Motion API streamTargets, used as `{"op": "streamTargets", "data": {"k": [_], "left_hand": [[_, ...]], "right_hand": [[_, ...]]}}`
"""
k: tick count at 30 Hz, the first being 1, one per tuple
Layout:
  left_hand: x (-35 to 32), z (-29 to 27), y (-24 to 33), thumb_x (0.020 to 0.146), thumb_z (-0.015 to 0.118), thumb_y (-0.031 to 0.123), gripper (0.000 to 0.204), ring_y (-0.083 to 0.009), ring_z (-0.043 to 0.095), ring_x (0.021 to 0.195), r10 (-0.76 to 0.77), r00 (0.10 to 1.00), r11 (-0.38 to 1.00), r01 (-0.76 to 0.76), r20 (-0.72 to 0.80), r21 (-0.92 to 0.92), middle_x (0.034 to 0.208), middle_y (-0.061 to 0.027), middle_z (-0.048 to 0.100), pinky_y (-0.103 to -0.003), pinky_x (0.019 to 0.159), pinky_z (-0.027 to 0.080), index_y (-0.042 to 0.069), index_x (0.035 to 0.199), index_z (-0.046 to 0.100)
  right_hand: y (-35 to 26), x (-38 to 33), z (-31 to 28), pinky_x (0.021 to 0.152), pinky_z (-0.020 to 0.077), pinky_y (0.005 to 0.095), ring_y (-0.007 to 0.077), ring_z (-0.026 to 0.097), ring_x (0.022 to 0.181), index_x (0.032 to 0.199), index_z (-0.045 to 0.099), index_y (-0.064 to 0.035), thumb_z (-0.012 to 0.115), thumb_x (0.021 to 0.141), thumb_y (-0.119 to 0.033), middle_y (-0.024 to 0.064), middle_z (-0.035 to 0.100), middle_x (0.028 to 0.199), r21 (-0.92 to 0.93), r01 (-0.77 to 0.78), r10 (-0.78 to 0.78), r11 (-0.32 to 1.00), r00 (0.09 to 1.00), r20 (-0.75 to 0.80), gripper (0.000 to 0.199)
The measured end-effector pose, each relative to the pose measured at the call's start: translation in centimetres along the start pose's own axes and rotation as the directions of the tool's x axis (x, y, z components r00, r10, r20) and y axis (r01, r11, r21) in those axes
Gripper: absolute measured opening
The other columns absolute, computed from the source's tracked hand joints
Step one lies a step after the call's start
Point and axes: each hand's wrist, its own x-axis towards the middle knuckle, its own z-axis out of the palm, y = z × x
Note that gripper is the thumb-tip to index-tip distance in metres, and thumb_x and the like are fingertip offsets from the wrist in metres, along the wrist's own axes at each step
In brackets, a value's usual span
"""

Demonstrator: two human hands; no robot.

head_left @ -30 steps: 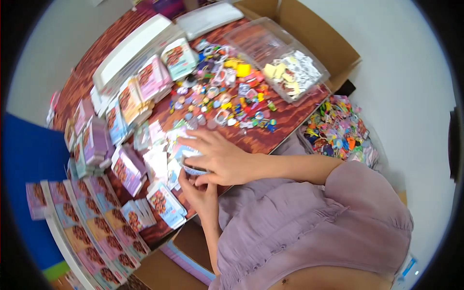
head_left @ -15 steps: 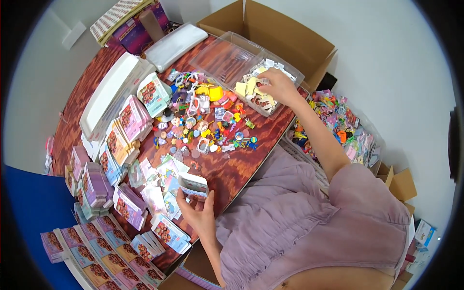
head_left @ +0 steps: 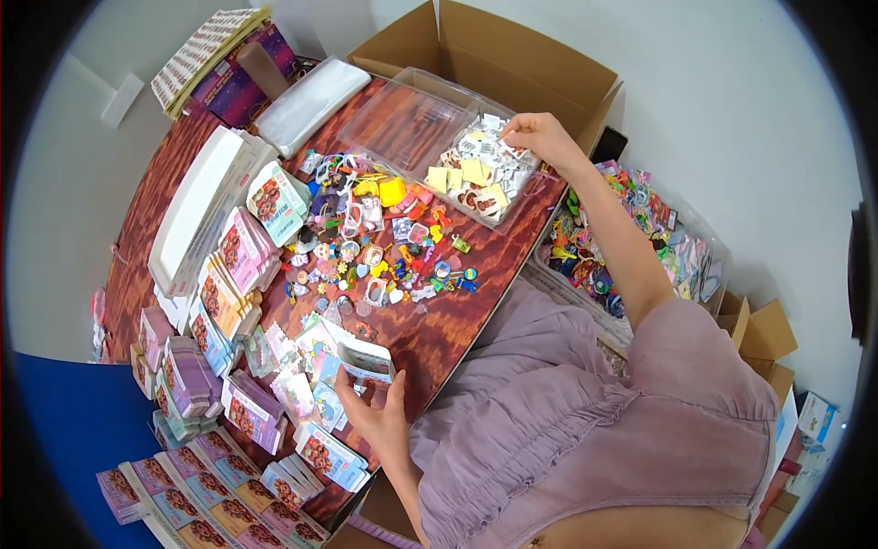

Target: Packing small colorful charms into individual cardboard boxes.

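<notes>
My left hand (head_left: 382, 423) grips a small printed paper packet (head_left: 368, 360) near the table's front edge, its open top showing a pale inside. Beside that hand lie flat pastel stickers or cards (head_left: 315, 343). My right hand (head_left: 546, 145) is over the far right part of a clear plastic tray (head_left: 407, 128). Its fingertips are pinched together; what is between them is too small to make out. Small white, yellow and brown-printed paper pieces (head_left: 476, 172) fill the tray's right compartment; its left one shows bare plastic.
Colourful little charms (head_left: 384, 242) are heaped mid-table. Stacks of printed packets (head_left: 247, 242) line the left, by a long white box (head_left: 197, 210). Clear plastic sleeves (head_left: 311, 101) lie at the back. A cardboard box (head_left: 512, 64) stands behind; a bin of trinkets (head_left: 654, 233) sits right.
My right hand has drawn up and slightly right from the middle of the paper pieces to the compartment's far right side. My left hand still holds the packet; the view has shifted a little.
</notes>
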Motion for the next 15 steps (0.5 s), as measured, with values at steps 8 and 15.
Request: {"op": "streamTargets", "data": {"k": [8,15], "left_hand": [[-0.2,-0.3,-1.0,0.073,0.085,0.007,0.079,-0.0262,0.051,0.118,-0.007,1.0,0.993,0.004,0.021,0.115,0.126,-0.0157,0.048,-0.035,0.091,0.052,-0.005,0.138,0.041],[-0.4,-0.7,-1.1,0.074,0.083,0.002,0.078,-0.0253,0.052,0.117,-0.007,1.0,1.0,0.007,0.024,0.001,0.131,-0.0154,0.045,-0.036,0.092,0.055,-0.004,0.138,0.04]], "right_hand": [[2.2,1.9,2.4,0.06,0.0456,0.0283,0.0117,0.059,0.065,0.094,0.07,-0.0007,0.073,0.076,-0.007,0.0038,0.063,0.071,-0.473,0.08,-0.081,0.877,0.997,0.019,0.019],[3.1,1.5,2.0,0.06,0.0489,0.0282,0.0145,0.063,0.066,0.084,0.067,-0.0008,0.073,0.076,-0.009,0.0055,0.067,0.076,-0.385,0.217,-0.277,0.897,0.955,-0.107,0.012]]}}
